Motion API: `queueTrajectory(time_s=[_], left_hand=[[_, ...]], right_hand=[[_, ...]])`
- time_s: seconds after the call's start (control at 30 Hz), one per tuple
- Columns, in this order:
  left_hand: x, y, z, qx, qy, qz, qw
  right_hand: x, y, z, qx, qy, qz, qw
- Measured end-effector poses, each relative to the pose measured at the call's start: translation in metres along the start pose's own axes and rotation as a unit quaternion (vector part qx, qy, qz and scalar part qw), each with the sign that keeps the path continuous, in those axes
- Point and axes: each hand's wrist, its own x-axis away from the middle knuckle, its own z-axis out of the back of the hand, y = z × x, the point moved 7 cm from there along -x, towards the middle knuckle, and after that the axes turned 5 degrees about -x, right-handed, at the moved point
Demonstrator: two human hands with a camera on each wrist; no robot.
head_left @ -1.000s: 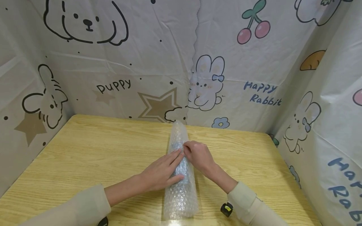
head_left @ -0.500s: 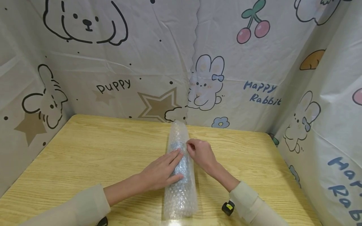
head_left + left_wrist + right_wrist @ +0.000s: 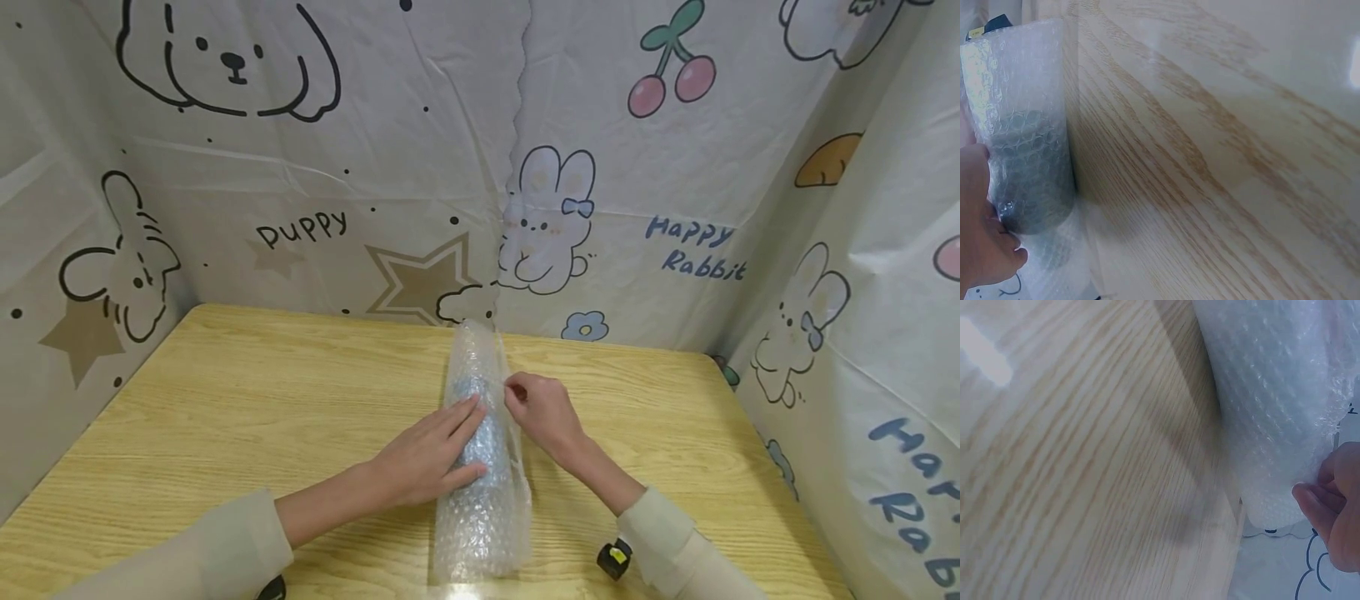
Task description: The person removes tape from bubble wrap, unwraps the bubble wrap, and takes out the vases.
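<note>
1. There it was, centre stage: the bubble wrap, rolled into a long tube and lying lengthwise on the wooden table, its far end up near the table's back edge.
2. The left hand came in from the left side and rested on top of the roll, fingers extended across it, thumb reaching over lower down and nearer the person.
3. Over on the other side, the right hand had thumb and fingertips together, pinching the loose edge of the wrap, which stood a little away from the roll.
4. The two hands were apart, but near each other, with part of the roll between them.
5. And inside the wrap, a darker, rounded shape showed through the bubbles in the left wrist view, blurred by the layers; exactly what it was, you couldn't tell.
6. Pale sleeves covered both forearms, and a small black device with a yellow mark sat by the right cuff.
7. Behind it all hung a printed curtain, with puppies, rabbits, stars and cherries.
</note>
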Motion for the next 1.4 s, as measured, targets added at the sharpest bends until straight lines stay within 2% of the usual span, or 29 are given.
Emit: queueTrajectory(time_s=[0.27, 0.6, 1.0, 1.4], left_hand=[[-0.001, 0.000, 0.000, -0.001, -0.004, -0.002, 1.0000], [0.000, -0.001, -0.002, 0.006, -0.015, 0.004, 0.9999], [0.000, 0.000, -0.001, 0.009, -0.012, 0.002, 0.9999], [-0.002, 0.000, -0.002, -0.001, 0.000, -0.003, 1.0000]], right_hand=[[0.007, 0.008, 0.006, -0.003, 0.006, -0.011, 1.000], [0.017, 0.020, 0.011, -0.006, -0.006, -0.037, 0.999], [0.027, 0.036, 0.011, 0.005, -0.024, -0.082, 0.996], [0.037, 0.050, 0.006, 0.036, -0.040, -0.099, 0.994]])
